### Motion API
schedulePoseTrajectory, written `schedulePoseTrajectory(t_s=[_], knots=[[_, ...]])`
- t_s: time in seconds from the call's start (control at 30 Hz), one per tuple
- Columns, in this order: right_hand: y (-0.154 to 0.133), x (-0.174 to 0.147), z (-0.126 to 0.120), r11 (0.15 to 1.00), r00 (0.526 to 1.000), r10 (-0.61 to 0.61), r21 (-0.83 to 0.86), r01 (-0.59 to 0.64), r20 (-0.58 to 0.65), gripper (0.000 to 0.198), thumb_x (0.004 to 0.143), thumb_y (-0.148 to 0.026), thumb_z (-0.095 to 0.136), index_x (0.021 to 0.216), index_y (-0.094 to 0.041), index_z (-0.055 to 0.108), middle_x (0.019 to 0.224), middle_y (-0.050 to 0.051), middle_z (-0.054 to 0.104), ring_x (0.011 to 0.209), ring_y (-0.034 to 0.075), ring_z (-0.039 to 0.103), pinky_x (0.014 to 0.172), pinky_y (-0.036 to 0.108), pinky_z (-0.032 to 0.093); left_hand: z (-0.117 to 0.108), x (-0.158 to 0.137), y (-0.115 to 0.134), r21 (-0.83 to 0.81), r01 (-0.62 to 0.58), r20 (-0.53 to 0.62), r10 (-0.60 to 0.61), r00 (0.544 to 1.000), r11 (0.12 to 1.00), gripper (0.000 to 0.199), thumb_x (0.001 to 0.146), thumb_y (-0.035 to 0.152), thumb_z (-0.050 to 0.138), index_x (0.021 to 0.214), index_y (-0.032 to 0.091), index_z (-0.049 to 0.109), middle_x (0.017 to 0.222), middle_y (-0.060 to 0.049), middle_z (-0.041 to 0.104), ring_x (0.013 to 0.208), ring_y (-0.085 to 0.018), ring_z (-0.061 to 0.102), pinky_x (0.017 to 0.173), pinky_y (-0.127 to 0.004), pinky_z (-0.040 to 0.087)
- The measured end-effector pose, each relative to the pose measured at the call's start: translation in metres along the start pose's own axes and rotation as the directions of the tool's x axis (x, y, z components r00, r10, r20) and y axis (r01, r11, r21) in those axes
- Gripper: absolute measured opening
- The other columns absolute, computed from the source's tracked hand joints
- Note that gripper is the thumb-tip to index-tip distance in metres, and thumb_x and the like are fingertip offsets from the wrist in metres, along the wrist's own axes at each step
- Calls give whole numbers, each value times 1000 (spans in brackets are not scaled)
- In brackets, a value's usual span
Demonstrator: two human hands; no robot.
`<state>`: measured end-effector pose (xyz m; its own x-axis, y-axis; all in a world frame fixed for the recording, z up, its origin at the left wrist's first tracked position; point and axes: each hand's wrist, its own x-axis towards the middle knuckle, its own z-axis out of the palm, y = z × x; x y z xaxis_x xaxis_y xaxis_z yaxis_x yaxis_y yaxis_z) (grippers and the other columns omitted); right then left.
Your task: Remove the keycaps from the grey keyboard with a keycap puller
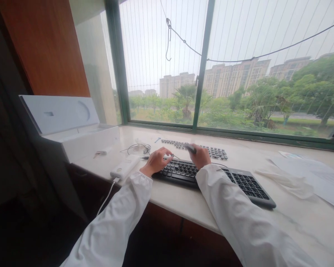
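Observation:
My left hand (156, 162) is at the left end of a black keyboard (183, 181). Its thumb and forefinger close on a small dark piece (172, 155) that looks like a keycap. My right hand (200, 156) is above the keyboard's middle, wrapped around a dark oblong tool (190, 148); its working tip cannot be made out. Some key positions on the keyboard have caps and others look bare. The number pad section (249, 184) extends to the right, past my right sleeve. Behind the keyboard, loose keycaps (218, 152) lie in rows, partly hidden by my right hand.
On the left are a white power strip (124, 167), a tangled black cable (146, 149) and an open white box (72, 137). A crumpled tissue (288, 181) and paper sheets (320, 178) lie to the right. The window (195, 128) borders the back of the marble-like counter (180, 205).

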<state>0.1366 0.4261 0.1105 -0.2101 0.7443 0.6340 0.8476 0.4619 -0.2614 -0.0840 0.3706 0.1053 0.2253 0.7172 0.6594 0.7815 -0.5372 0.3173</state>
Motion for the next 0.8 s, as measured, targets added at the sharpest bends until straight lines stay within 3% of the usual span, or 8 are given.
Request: schedulePoseTrajectory(t_s=[0.2,0.3,0.47,0.6,0.8], knots=[[1,-2,0,967,935,148,-246,-68,323,25,83,-36,55,92,-18,71,86,13,70,77,23,66,64,29,43,2,4,-11,129,118,51,-125,991,985,20,83,38,57,94,23,64,89,-1,68,81,-17,62,70,-27,45],[-3,-2,1,963,921,164,-260,-72,353,25,82,-32,55,97,-19,71,90,13,70,81,25,66,67,32,45,0,22,-25,187,152,111,-175,978,970,25,81,44,57,95,26,66,89,1,69,83,-18,62,72,-27,45],[-10,-2,-1,961,907,188,-262,-90,376,27,80,-30,57,100,-17,70,94,16,69,86,25,66,71,31,47,7,76,-55,248,210,209,-264,942,946,33,78,53,59,96,29,70,90,1,70,82,-19,62,76,-29,44],[-13,-2,-4,965,895,188,-246,-92,404,28,80,-29,57,101,-15,70,97,17,69,91,26,65,74,31,47,32,112,-78,256,222,331,-301,894,941,36,77,51,60,102,28,70,95,-1,70,84,-19,63,76,-26,44],[-14,-1,-6,974,894,159,-216,-72,418,28,80,-26,55,101,-15,69,97,16,69,93,27,65,74,34,48,68,130,-104,229,204,412,-285,866,952,29,75,42,62,97,26,73,90,-2,70,83,-18,63,73,-23,45]])
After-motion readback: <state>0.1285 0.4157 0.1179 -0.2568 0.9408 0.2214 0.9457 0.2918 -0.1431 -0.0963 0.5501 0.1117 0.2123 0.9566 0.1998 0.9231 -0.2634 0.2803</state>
